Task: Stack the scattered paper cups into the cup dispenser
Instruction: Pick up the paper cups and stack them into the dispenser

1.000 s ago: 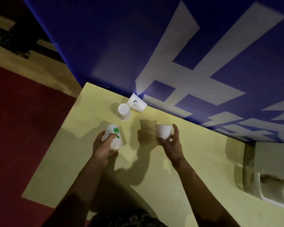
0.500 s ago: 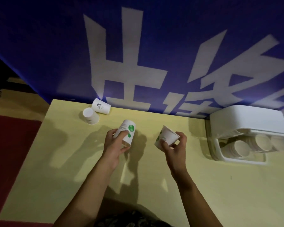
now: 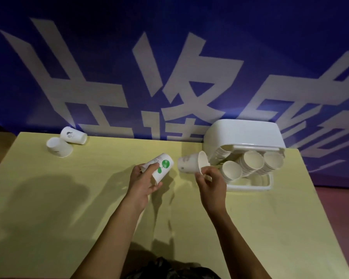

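A tapered white paper cup with green dots point(image 3: 162, 167) is clasped in the left hand point(image 3: 142, 181) at frame centre. A plain paper cup point(image 3: 192, 162) is pinched by its rim in the right hand point(image 3: 211, 183), beside the glossy white plastic cup dispenser point(image 3: 244, 137) on the matte yellow counter point(image 3: 69, 208).

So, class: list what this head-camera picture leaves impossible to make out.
- Cup dispenser: how deep its stacks go, hidden under its lid.
- Print on the far lying cup: too small to read.
- Rim of the green-dot cup: covered by the left hand.
- Wall lettering: cut off by the frame edges.
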Available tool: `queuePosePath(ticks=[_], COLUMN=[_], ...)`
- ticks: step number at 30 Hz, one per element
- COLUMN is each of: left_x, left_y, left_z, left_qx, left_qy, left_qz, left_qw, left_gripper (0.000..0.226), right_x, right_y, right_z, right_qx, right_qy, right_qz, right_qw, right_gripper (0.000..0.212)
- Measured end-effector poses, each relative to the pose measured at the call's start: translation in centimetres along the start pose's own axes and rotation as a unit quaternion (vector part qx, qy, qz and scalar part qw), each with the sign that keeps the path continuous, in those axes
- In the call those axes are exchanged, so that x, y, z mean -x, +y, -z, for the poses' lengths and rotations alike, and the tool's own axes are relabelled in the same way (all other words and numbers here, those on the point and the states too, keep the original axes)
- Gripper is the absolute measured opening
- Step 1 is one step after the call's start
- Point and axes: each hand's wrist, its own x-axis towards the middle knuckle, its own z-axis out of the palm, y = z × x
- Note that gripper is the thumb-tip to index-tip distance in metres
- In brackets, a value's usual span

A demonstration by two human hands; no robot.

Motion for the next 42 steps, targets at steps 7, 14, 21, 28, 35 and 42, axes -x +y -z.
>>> queuePosePath(ticks=[7,14,21,28,35,42], left_x=[2.2,2.4,1.7,0.4,-1.2,-2.3], left_y=[-3.5,-4.0,-4.5,-5.2,-7.1,-9.8], left_z=[-7.5,-11.5,-13.5,-15.8,-19.0,-22.1], left_qx=[-0.036,-0.053,-0.082,-0.12,-0.363,-0.583], left_qy=[0.012,0.001,-0.006,0.004,-0.005,-0.057], left_qz=[-0.04,-0.058,-0.07,-0.094,-0.194,-0.414], left_qw=[0.998,0.997,0.994,0.988,0.911,0.697], left_gripper=[0.039,0.04,0.037,0.045,0.075,0.077], right_x=[-1.2,-4.3,-6.5,-7.4,-6.7,-5.4], right_y=[3.6,4.9,6.1,9.1,10.1,10.8], right_z=[8.1,11.2,10.7,10.2,11.4,13.3], right_qx=[0.134,0.28,0.35,0.455,0.32,0.257], right_qy=[0.048,0.026,-0.029,-0.16,-0.093,-0.044], right_qz=[0.07,0.138,0.153,0.119,0.093,0.083], right_qw=[0.987,0.95,0.924,0.868,0.938,0.962], right_gripper=[0.006,0.01,0.017,0.023,0.037,0.035])
